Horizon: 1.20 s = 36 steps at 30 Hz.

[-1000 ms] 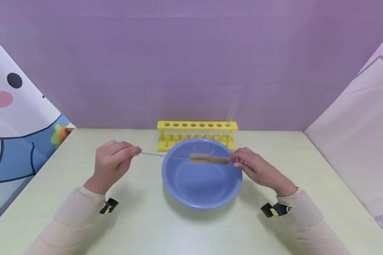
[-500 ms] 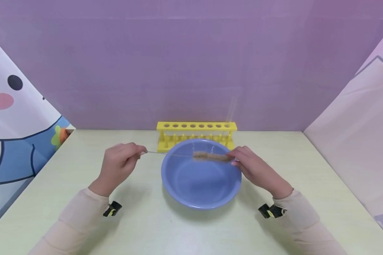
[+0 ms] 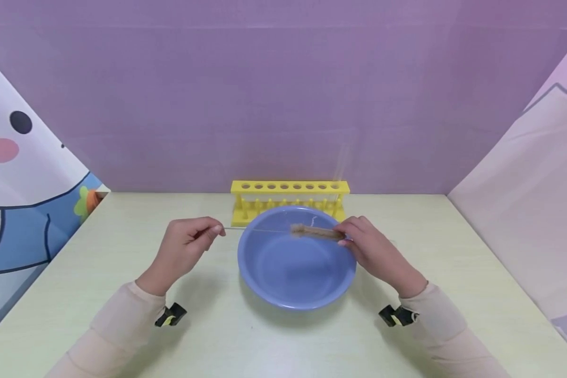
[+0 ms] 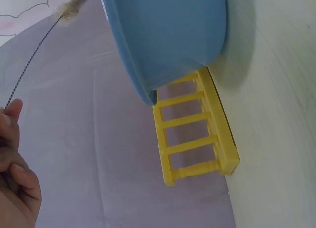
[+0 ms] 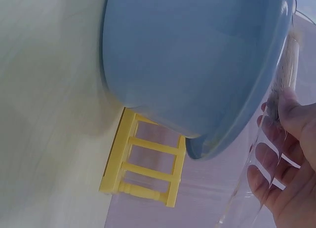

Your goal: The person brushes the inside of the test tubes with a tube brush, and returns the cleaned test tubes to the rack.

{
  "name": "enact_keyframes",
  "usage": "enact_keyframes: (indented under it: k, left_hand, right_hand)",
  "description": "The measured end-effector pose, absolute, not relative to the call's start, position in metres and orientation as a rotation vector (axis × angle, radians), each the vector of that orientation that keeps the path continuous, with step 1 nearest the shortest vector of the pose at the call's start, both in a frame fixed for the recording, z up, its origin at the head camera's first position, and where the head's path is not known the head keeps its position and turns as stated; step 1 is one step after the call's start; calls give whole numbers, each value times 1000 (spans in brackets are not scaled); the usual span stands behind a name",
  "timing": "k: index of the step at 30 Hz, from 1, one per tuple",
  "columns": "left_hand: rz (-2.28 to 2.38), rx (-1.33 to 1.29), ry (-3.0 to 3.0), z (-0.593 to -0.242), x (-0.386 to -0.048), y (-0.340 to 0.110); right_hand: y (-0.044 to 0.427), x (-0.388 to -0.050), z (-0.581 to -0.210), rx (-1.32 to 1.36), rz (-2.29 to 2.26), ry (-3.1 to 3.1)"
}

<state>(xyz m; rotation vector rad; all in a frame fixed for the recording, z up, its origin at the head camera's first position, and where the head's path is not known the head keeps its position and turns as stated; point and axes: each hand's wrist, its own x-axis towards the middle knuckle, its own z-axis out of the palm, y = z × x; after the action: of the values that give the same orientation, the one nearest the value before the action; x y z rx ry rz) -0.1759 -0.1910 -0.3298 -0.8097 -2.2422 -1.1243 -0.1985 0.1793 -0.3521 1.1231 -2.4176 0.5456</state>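
Over the blue basin (image 3: 297, 294), my left hand (image 3: 184, 247) pinches the thin twisted wire handle (image 4: 30, 60) of a test tube brush. The brush's tan bristles (image 3: 317, 232) sit mostly inside a clear glass test tube (image 5: 247, 188), with a short fluffy tuft outside its mouth. My right hand (image 3: 375, 252) grips this tube between thumb and fingers, near the basin's right rim. The tube lies roughly level, its mouth towards my left hand. In the right wrist view, the tube's bare end extends past the fingers.
Behind the basin stands a yellow test tube rack (image 3: 290, 187), partly hidden by the rim. Another clear test tube (image 3: 342, 163) stands in its rightmost hole. A purple backdrop (image 3: 283, 94) rises at the back edge of the pale table (image 3: 208, 336).
My left hand has moved right, towards my right hand. The brush has slid further into the test tube, so less of its fluffy end shows outside. My right hand has shifted slightly left.
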Motion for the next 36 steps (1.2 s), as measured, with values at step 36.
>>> enact_keyframes:
  k: [36]
  left_hand:
    - [-1428, -524, -2497, -324, -171, -166]
  right_hand:
    - [164, -199, -357, 1039, 557, -2282]
